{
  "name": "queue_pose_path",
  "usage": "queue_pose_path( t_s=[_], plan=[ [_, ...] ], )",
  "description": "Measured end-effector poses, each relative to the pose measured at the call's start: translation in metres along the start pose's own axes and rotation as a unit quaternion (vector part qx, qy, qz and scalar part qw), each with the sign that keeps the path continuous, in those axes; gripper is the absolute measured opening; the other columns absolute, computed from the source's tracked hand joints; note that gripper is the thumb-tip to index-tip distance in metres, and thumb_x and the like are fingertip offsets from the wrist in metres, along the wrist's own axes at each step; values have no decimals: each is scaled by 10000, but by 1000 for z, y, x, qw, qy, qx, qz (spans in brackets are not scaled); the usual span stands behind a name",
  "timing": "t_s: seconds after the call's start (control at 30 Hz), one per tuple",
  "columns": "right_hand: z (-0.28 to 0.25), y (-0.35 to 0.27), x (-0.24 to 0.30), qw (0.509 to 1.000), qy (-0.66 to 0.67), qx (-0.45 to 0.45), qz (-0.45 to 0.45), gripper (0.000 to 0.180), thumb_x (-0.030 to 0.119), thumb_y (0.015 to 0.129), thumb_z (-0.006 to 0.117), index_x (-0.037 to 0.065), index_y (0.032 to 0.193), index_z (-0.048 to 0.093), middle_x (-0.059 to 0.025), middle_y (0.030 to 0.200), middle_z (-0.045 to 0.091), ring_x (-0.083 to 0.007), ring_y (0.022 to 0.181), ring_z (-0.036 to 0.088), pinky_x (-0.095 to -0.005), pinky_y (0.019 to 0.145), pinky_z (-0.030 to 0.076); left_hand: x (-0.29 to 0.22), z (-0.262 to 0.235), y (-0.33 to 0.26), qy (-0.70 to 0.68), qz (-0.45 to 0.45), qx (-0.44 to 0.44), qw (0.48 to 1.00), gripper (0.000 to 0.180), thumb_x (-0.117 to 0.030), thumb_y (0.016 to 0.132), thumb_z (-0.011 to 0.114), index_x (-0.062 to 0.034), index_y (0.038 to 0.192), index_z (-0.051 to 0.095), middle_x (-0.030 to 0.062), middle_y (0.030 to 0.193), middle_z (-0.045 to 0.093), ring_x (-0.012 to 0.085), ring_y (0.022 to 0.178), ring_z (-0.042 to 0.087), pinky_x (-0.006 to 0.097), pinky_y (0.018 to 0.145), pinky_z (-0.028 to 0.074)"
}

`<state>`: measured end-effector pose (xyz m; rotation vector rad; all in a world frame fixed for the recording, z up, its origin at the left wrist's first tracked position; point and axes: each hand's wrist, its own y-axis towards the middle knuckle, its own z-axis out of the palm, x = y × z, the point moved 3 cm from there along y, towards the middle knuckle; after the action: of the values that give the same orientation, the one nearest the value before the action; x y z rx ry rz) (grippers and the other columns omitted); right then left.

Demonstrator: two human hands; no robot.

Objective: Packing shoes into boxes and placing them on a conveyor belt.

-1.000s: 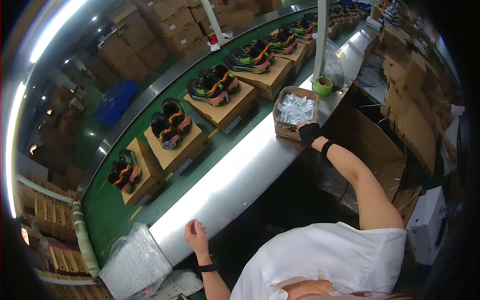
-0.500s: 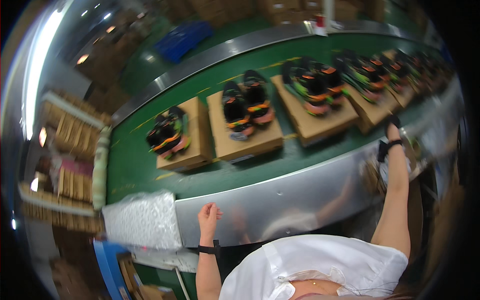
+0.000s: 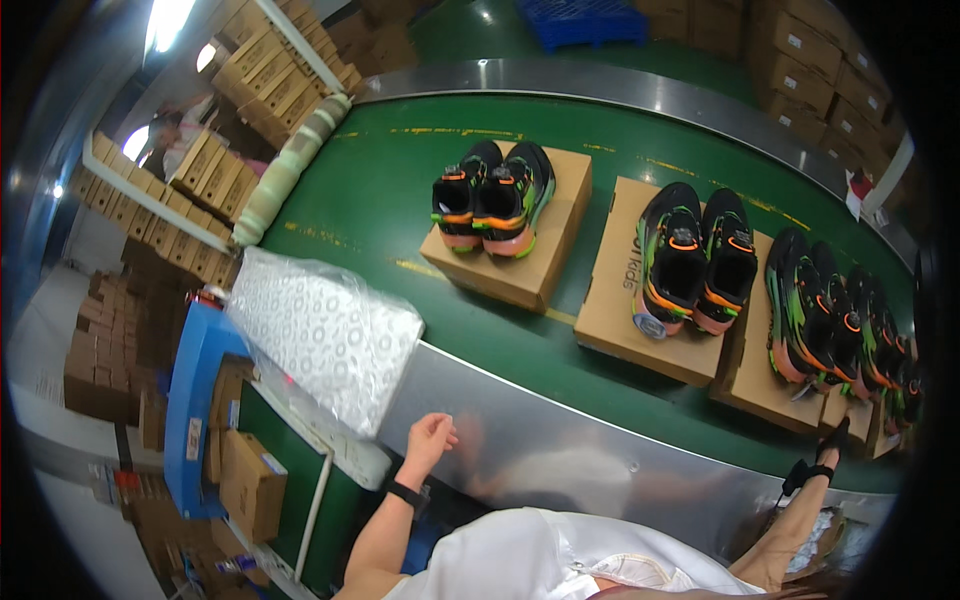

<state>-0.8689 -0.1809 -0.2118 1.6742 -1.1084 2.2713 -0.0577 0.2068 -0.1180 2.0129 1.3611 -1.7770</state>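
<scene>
My left hand (image 3: 430, 441), a dark band on its wrist, hovers over the metal ledge (image 3: 520, 425) with its fingers curled in and nothing visible in them. At the far right my right hand (image 3: 829, 456) reaches toward the row of boxes; something dark covers its fingers, and their grip cannot be made out. Pairs of black sneakers with orange and green trim stand on brown shoeboxes along the green conveyor belt: one pair of sneakers (image 3: 490, 200) at the left, another pair of sneakers (image 3: 690, 262) in the middle, several more crowded at right.
A plastic-wrapped stack of patterned white sheets (image 3: 325, 335) lies at the ledge's left end. Beside it are a blue frame (image 3: 200, 400) and a brown carton (image 3: 252, 487). Racks of boxes (image 3: 270, 85) stand far left, a blue pallet (image 3: 585, 22) beyond the belt.
The view has swung, so the shoes and boxes appear farther right. My left hand stays curled above the ledge; my right arm still stretches out to the right.
</scene>
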Motion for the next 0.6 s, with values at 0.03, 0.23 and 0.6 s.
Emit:
queue_pose_path(
  t_s=[0.03, 0.23, 0.6],
  plan=[
    [13, -11, -8, 1000, -8, -13, -17, 579, 477, 817, 431, 52, 1210, 422, -104, 1197, 459, -205, 1085, 429, -381, 907, 282, -2, -3, 5, -13, 3, 16, 1000, 222, -185, 840, 527, 22, 920, 550, 62, 738, 583, 114, 595, 570, 222, 498, 462],
    [131, -122, -58, 984, -93, -124, -88, 624, 517, 781, 459, 21, 1160, 442, -117, 1119, 490, -220, 991, 474, -374, 801, 340, -28, -43, 52, -33, 42, 51, 997, 230, -184, 840, 529, 24, 936, 549, 56, 744, 579, 106, 615, 569, 211, 523, 452],
    [350, -327, -159, 961, -212, -155, -91, 718, 590, 716, 509, -35, 1069, 478, -141, 975, 548, -246, 818, 555, -362, 607, 448, -44, -134, 93, -50, 74, 73, 993, 202, -158, 827, 532, 15, 928, 562, 53, 723, 594, 97, 616, 567, 222, 561, 451]
  ],
)
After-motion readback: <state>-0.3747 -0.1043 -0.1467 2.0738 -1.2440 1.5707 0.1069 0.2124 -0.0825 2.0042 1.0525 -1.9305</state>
